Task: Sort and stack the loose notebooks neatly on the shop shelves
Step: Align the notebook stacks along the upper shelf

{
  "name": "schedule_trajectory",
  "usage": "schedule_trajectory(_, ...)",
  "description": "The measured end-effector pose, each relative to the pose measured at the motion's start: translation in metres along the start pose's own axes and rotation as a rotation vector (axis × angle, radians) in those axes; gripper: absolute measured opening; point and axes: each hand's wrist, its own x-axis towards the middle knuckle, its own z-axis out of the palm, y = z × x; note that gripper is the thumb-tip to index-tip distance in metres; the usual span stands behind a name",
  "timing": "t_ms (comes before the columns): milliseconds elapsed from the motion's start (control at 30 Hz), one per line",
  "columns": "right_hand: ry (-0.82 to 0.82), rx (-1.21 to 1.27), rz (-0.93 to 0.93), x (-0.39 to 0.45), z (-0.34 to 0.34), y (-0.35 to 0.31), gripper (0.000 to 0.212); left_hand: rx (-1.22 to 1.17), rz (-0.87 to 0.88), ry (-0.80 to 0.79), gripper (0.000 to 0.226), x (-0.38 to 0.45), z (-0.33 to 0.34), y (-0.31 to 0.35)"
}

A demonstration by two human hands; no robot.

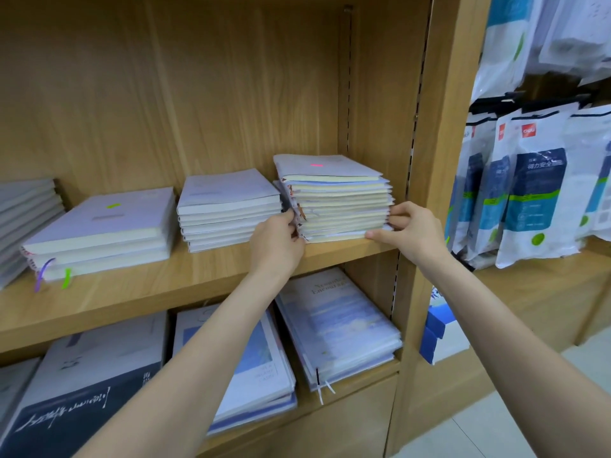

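A tall stack of pale notebooks [337, 200] with cream page edges stands at the right end of the wooden shelf [185, 285], its layers slightly uneven. My left hand [276, 241] grips the stack's lower left corner, fingers curled against the side. My right hand [408, 228] holds the lower right corner, thumb along the bottom front edge and fingers bent against the side. A lower, tidy stack of white notebooks [228, 209] sits just to the left, close to the tall one. Further left lies a stack of larger lilac notebooks [102, 233] with ribbon markers.
Grey notebooks [23, 219] sit at the far left edge. The shelf below holds blue and white notebooks [334, 325] and dark-covered ones [82, 391]. The cabinet's side panel [426, 160] stands right beside the tall stack. Packaged goods [535, 193] hang to the right.
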Motion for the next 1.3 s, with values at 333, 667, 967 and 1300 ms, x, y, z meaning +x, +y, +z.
schedule_trajectory(333,0.222,0.076,-0.013,-0.018,0.012,0.002,0.048,0.015,0.016,0.039,0.036,-0.003,0.001,-0.001)
schedule_trajectory(667,0.161,-0.139,-0.109,-0.014,0.002,-0.003,0.050,-0.135,0.005,-0.133,0.043,0.002,-0.005,-0.005)
schedule_trajectory(967,-0.006,-0.463,-0.175,0.007,-0.011,-0.014,0.060,-0.283,-0.014,-0.230,0.045,0.006,-0.015,-0.007)
schedule_trajectory(1300,-0.191,-0.015,0.020,0.016,-0.019,-0.023,0.074,-0.530,0.037,-0.177,0.076,0.007,-0.005,-0.011)
